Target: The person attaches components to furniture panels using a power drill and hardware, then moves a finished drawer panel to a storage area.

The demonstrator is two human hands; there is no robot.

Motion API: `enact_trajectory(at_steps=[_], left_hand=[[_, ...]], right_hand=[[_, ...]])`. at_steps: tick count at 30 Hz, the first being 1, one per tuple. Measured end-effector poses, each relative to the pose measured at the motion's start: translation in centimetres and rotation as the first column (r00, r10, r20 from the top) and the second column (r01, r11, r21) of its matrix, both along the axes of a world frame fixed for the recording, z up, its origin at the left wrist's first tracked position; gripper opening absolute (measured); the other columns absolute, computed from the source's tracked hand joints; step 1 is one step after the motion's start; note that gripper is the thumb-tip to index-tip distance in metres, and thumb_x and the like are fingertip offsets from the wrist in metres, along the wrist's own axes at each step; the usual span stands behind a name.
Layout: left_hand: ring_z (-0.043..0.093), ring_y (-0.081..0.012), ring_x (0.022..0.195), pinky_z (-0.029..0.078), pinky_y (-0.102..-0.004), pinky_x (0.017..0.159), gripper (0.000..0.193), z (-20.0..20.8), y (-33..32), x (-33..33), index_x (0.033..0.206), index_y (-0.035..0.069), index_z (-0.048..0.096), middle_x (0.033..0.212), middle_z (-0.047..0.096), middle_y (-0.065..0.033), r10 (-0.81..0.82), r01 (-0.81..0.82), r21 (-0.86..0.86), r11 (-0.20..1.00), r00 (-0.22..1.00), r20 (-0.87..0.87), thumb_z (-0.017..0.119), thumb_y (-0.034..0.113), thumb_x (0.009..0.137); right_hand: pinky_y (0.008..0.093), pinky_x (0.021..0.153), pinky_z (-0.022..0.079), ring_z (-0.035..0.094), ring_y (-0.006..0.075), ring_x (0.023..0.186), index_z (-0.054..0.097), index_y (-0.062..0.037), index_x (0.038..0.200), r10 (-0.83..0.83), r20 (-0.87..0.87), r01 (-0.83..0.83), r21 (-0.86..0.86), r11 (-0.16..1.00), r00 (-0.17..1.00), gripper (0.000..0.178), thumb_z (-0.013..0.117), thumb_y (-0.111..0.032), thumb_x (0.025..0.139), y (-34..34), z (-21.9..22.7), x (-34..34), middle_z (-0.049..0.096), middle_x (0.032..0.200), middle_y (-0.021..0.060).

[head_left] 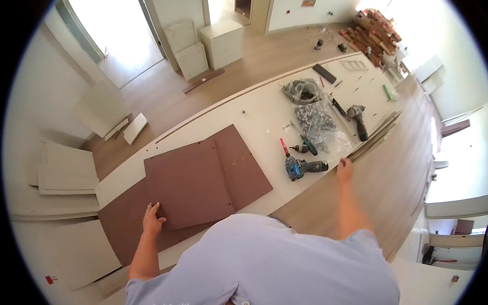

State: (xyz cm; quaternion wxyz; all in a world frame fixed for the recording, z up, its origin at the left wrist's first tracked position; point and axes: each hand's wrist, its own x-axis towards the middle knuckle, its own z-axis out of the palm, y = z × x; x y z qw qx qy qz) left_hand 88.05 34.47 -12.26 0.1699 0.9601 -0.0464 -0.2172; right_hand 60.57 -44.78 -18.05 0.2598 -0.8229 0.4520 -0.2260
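My left hand [153, 220] rests with spread fingers on the brown panels, at the left edge of the upper brown panel [192, 180]. That panel lies over a larger brown panel [126, 218], and a narrower brown strip adjoins its right side. My right hand [344, 168] is at the near edge of the white worktop [266, 123], its fingers curled together; whatever they may hold is hidden. Just left of it lies a blue and black cordless drill [302, 166], with a small dark screwdriver-like tool [307, 146] above it. Behind that hand spreads a clear plastic bag [317, 125] of small hardware.
A second cordless drill [358, 121] and a dark bag of screws [302, 91] lie farther along the worktop. White panels [66, 170] lean at the left wall. A white cabinet box [222, 43] stands beyond the worktop. Reddish-brown boards [374, 36] are piled at the far right.
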Motion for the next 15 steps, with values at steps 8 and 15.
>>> enact_trajectory(at_steps=[8, 15], left_hand=[[0.034, -0.0362, 0.152, 0.035, -0.0425, 0.123, 0.101, 2.3, -10.9, -0.9, 0.152, 0.001, 0.041, 0.167, 0.029, -0.0224, 0.241, -0.227, 0.11, 0.968, 0.962, -0.131, 0.095, 0.016, 0.068], [0.012, -0.0386, 0.159, 0.021, -0.043, 0.129, 0.126, 0.9, -19.4, -4.0, 0.162, -0.004, 0.015, 0.172, 0.009, -0.0212, 0.2, -0.165, 0.255, 0.953, 0.973, -0.118, 0.095, 0.03, 0.071]], right_hand=[[0.0449, 0.102, 0.051, 0.064, 0.0407, 0.115, 0.067, -0.0065, 0.13, 0.24, -0.444, -0.248, 0.041, 0.968, 0.863, 0.039, 0.062, -0.017, 0.093, -5.3, -1.9, 8.4, 0.067, 0.121, 0.0252], [0.0466, 0.098, 0.053, 0.066, 0.0359, 0.111, 0.067, -0.0191, 0.131, 0.459, -0.693, -0.548, 0.109, 0.829, 0.556, 0.04, 0.062, -0.018, 0.091, -6.2, -2.2, 10.6, 0.071, 0.111, 0.0205]])
